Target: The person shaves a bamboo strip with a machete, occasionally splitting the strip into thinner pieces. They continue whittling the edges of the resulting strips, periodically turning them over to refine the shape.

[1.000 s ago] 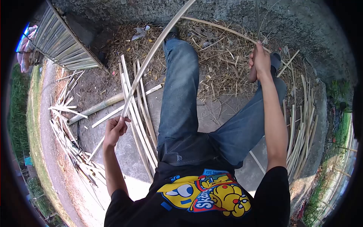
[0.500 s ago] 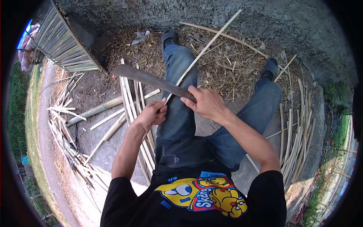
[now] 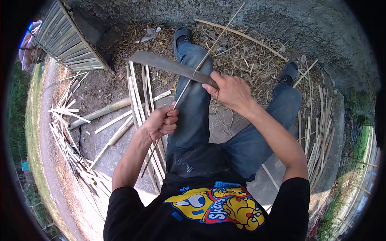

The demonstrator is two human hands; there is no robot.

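Note:
My left hand [image 3: 162, 121] is closed round a thin bamboo strip [image 3: 183, 93], which slants from below that hand up across the left leg of the jeans toward the wall. The fingers of my right hand [image 3: 232, 90] wrap round the handle of a long, wide machete [image 3: 167, 65]. Its dark blade points to the upper left and crosses over the strip above my left hand, appearing to touch it. The strip's far end reaches past the blade, narrow side up.
Split bamboo strips lie at the left [image 3: 64, 132] and right [image 3: 319, 140]. A bamboo pole [image 3: 100, 112] rests on the ground. A slatted bamboo panel [image 3: 74, 38] leans at the upper left, near a rough wall [image 3: 313, 28]. Both legs are stretched forward over shavings.
My right hand and the machete have moved up and slightly right, along the strip. The strip now looks narrower, and its lower end shows below my left hand.

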